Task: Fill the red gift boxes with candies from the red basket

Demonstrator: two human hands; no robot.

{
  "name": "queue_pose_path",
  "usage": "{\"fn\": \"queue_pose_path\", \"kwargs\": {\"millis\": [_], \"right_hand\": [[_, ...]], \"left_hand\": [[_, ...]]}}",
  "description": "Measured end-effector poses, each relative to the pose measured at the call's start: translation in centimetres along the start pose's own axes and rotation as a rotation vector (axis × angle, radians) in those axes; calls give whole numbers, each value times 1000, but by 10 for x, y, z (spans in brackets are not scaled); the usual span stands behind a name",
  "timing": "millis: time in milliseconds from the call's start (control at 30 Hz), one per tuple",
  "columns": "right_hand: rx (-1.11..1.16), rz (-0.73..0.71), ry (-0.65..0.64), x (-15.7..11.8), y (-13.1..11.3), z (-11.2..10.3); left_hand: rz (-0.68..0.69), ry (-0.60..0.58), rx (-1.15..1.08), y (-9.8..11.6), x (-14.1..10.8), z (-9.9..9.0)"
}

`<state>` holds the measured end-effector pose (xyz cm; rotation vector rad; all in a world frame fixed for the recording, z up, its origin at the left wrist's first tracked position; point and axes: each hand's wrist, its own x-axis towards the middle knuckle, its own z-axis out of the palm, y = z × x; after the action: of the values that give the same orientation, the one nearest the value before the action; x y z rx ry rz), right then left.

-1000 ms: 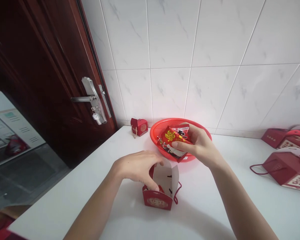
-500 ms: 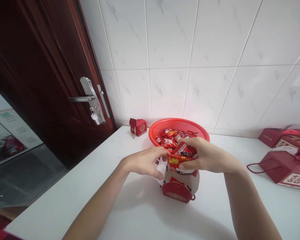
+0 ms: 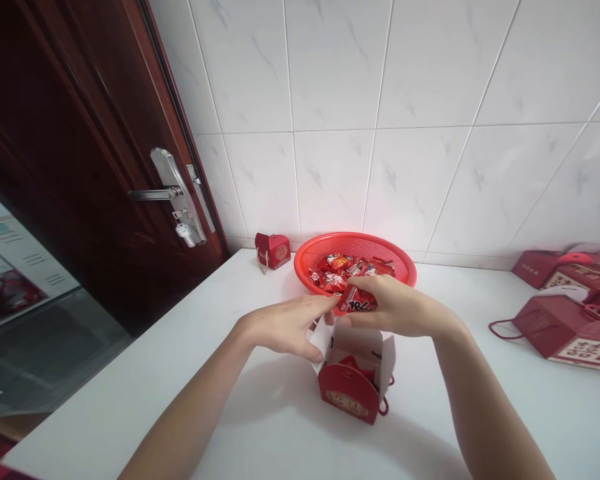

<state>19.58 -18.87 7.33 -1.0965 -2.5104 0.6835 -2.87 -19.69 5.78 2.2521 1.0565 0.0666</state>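
A small red gift box (image 3: pixel 347 400) stands on the white table with its top open and its pale inside showing. Something red lies inside it, partly hidden by the walls. My left hand (image 3: pixel 283 327) is closed on the box's left flap (image 3: pixel 324 340), thumb on the outer side. Just above the far side of the box, my right hand (image 3: pixel 400 307) grips a red snack packet (image 3: pixel 359 300) with dark and white lettering. Behind both hands sits a red plastic basket (image 3: pixel 305 257) holding several red wrapped snacks (image 3: pixel 340 261).
At the back left stands another small red box (image 3: pixel 275 251) with a cord handle. Several larger red boxes (image 3: pixel 555 327) with cords lie on the right. A tiled wall (image 3: pixel 340 173) rises behind the table (image 3: pixel 190 347); a dark door (image 3: pixel 105 133) is at left.
A yellow-and-red packet seen at my right hand before no longer shows there; the red packet remains. My right hand has shifted slightly left, and more of the box's inside shows.
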Motion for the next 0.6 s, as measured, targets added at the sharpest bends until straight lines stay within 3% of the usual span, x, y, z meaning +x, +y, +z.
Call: {"fn": "queue_pose_path", "kwargs": {"millis": [100,233,333,600], "right_hand": [[62,-45,3,-6,-1,-6],[201,-201,-181,-14,-5,-12],[186,-289,-265,-15,-10,-9],[-148,-54,-249,-1,-18,14]], "left_hand": [[41,37,0,4,-2,1],[65,50,-1,6,-3,1],[126,40,-61,2,-1,1],[125,37,-42,-3,3,0]]}}
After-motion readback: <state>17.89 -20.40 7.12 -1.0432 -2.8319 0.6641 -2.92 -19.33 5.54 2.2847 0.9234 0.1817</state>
